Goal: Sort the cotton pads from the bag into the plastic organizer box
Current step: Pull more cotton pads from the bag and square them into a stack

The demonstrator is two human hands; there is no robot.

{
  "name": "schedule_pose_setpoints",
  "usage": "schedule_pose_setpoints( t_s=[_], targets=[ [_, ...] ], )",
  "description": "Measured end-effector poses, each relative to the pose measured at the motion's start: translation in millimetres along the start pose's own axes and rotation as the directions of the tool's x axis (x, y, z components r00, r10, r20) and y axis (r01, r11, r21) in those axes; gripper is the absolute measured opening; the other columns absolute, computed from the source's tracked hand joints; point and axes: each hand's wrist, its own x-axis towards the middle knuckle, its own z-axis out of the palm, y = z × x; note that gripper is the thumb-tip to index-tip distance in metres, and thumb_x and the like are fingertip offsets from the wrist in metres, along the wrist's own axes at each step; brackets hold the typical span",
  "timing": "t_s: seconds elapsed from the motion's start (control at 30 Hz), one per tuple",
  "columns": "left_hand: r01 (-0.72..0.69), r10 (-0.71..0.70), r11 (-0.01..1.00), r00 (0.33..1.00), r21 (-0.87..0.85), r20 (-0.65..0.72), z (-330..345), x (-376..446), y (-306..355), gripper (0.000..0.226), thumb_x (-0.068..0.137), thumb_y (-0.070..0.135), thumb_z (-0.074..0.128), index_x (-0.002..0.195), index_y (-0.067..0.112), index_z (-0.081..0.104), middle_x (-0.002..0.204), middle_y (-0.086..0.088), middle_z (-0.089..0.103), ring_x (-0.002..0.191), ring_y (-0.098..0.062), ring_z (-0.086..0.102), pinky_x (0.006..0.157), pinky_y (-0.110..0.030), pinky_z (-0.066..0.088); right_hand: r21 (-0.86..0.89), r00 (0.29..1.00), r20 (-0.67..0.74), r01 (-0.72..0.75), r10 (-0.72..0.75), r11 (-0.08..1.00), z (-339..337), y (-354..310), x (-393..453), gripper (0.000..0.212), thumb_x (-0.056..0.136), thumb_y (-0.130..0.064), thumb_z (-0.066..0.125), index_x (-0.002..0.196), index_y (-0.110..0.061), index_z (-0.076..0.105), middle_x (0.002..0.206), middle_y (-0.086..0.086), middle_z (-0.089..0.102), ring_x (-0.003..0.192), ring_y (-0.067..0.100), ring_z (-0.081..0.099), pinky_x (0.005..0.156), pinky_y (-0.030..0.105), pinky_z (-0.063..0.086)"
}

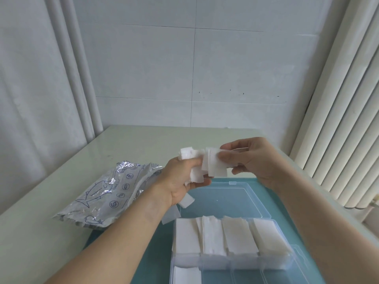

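Both hands held cotton pads above the organizer box.

The left hand clamped a loose bunch of cotton pads; the right hand pinched a few. The organizer box, part-filled, was cut off near; the bag lay left on the counter.

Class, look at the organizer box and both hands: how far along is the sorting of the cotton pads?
Done: the far row of the organizer box holds four stacks of pads. In hand: the left hand grips a loose bunch, and the right hand pulls a few pads from it. Left: that bunch, plus most of the near row, where only the left compartment shows pads.
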Motion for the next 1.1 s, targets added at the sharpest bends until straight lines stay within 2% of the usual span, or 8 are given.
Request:
schedule_pose_setpoints(
  t_s=[0.1, 0.3, 0.5, 0.63, 0.77, 0.87, 1.0, 1.1],
  targets=[
    [0.064, -0.057, 0.997, 0.99, -0.046, 0.131, 2, -3, 4, 0.019, 0.096, 0.019, 0.057, 0.105, 0.01, 0.071, 0.092, -0.01, 0.072, 0.077, -0.022, 0.07, 0.06, -0.033, 0.06, -0.043, 1.0, -0.026, -0.005, 0.004, 0.999, 8, 7, 0, 0.009, 0.081, -0.015, 0.082, 0.086, -0.011, 0.077, 0.075, 0.006, 0.075, 0.067, 0.024, 0.059, 0.067, 0.033, 0.055],
    [0.052, -0.038, 0.996, 0.981, -0.073, 0.19, 1, -6, 5, 0.019, 0.095, 0.023, 0.061, 0.107, 0.011, 0.067, 0.098, -0.012, 0.073, 0.086, -0.028, 0.072, 0.062, -0.032, 0.059, -0.034, 0.994, -0.082, 0.072, -0.075, 0.997, 14, 8, 2, 0.008, 0.08, -0.012, 0.083, 0.086, -0.014, 0.078, 0.07, 0.005, 0.071, 0.064, 0.022, 0.058, 0.056, 0.027, 0.051],
    [-0.003, 0.012, 0.996, 0.994, -0.087, 0.111, -1, -1, 1, 0.011, 0.092, 0.006, 0.064, 0.1, 0.012, 0.069, 0.095, -0.012, 0.073, 0.084, -0.028, 0.069, 0.056, -0.03, 0.057, -0.017, 0.98, -0.166, 0.11, -0.111, 0.994, 2, 1, 1, 0.014, 0.08, -0.008, 0.082, 0.091, -0.004, 0.074, 0.072, 0.007, 0.074, 0.057, 0.015, 0.065, 0.053, 0.023, 0.054],
    [-0.067, 0.068, 0.992, 0.998, -0.108, 0.004, 1, 0, -1, 0.008, 0.092, 0.005, 0.064, 0.096, 0.009, 0.07, 0.094, -0.012, 0.074, 0.083, -0.028, 0.069, 0.058, -0.032, 0.059, 0.069, 0.98, -0.189, 0.076, -0.061, 0.995, 0, -5, -2, 0.022, 0.083, -0.023, 0.082, 0.082, -0.006, 0.067, 0.072, 0.006, 0.075, 0.064, 0.019, 0.072, 0.056, 0.026, 0.053],
    [-0.12, 0.113, 0.978, 0.992, -0.169, -0.048, 9, 0, -4, 0.009, 0.093, 0.007, 0.065, 0.1, 0.009, 0.069, 0.098, -0.013, 0.073, 0.089, -0.028, 0.07, 0.069, -0.037, 0.063, -0.127, 0.962, -0.264, 0.039, -0.071, 0.991, 21, 4, -1, 0.037, 0.09, -0.042, 0.072, 0.07, -0.012, 0.061, 0.059, -0.003, 0.067, 0.044, 0.009, 0.048, 0.048, 0.022, 0.038],
    [-0.126, 0.123, 0.971, 0.992, -0.204, -0.028, 10, -2, -3, 0.007, 0.095, 0.008, 0.063, 0.098, 0.009, 0.069, 0.093, -0.012, 0.074, 0.086, -0.027, 0.071, 0.071, -0.036, 0.062, -0.266, 0.963, -0.243, 0.051, -0.118, 0.963, 29, 5, -4, 0.042, 0.095, -0.042, 0.064, 0.067, -0.01, 0.061, 0.056, -0.004, 0.062, 0.035, 0.004, 0.036, 0.039, 0.018, 0.031],
    [-0.145, 0.147, 0.977, 0.989, -0.157, 0.002, 10, -3, -1, 0.008, 0.095, 0.01, 0.063, 0.095, 0.01, 0.07, 0.087, -0.009, 0.075, 0.081, -0.023, 0.071, 0.071, -0.033, 0.062, -0.472, 0.977, -0.162, 0.046, -0.137, 0.88, 31, 1, -9, 0.057, 0.098, -0.046, 0.055, 0.056, -0.009, 0.065, 0.044, -0.006, 0.059, 0.035, 0.005, 0.041, 0.041, 0.015, 0.035],
    [-0.151, 0.148, 0.978, 0.989, -0.143, -0.027, 9, -3, 0, 0.009, 0.093, 0.004, 0.064, 0.095, 0.01, 0.07, 0.086, -0.007, 0.075, 0.077, -0.021, 0.072, 0.064, -0.032, 0.061, -0.631, 0.999, -0.032, -0.053, 0.043, 0.774, 25, -7, -10, 0.071, 0.1, -0.06, 0.039, 0.058, -0.011, 0.069, 0.054, -0.001, 0.068, 0.046, 0.007, 0.055, 0.057, 0.023, 0.044]
  ],
)
